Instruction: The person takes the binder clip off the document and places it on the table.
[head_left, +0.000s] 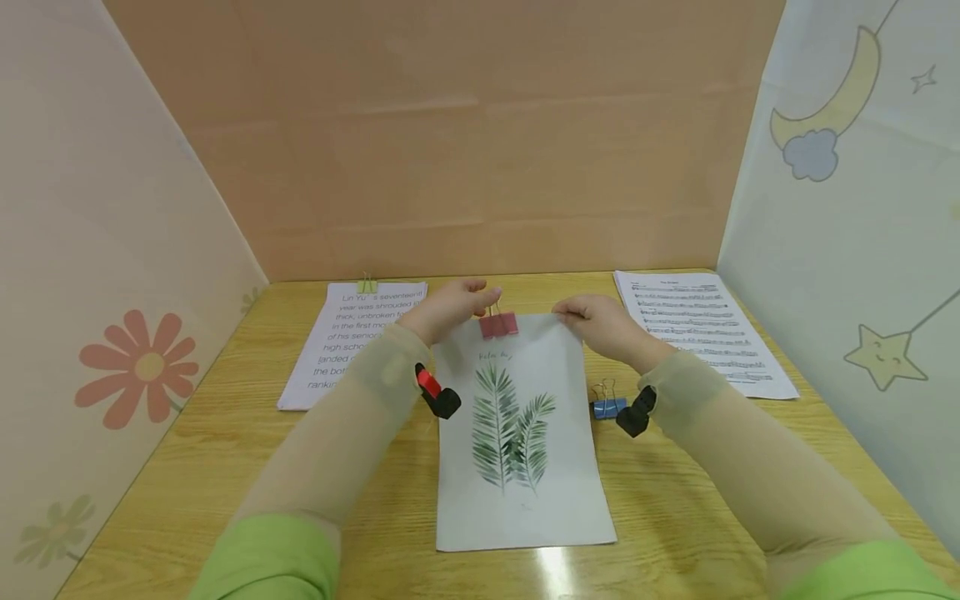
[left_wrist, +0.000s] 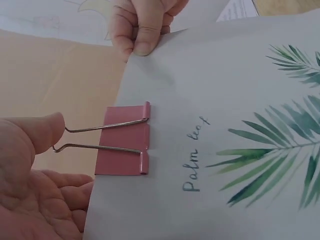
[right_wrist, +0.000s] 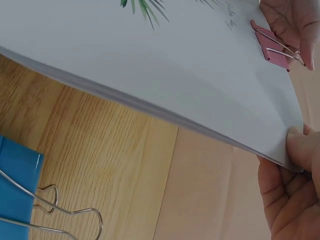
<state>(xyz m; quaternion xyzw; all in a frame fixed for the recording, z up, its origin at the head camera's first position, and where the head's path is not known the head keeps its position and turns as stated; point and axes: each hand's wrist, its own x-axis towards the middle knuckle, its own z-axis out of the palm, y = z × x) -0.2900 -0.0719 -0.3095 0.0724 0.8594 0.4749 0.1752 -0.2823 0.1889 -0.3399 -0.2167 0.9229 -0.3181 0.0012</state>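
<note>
A stack of paper (head_left: pixel 525 508), its top sheet printed with green palm leaves, has its top edge raised toward me. A pink binder clip (head_left: pixel 499 326) grips that top edge, its wire handles pointing away from the sheets. My left hand (head_left: pixel 448 308) is at the clip; in the left wrist view its thumb (left_wrist: pixel 50 127) touches the handle ends, and its relaxed fingers reach partly behind the paper. With thumb and fingers, my right hand (head_left: pixel 606 327) pinches the stack's top right corner, as the right wrist view also shows.
A blue binder clip (head_left: pixel 608 408) lies on the wooden table (head_left: pixel 390 517) just right of the stack. Text pages (head_left: pixel 315 367) with a yellow-green clip (head_left: pixel 367 286) lie at the back left, music sheets (head_left: pixel 697 312) at the back right. Walls stand behind and on both sides.
</note>
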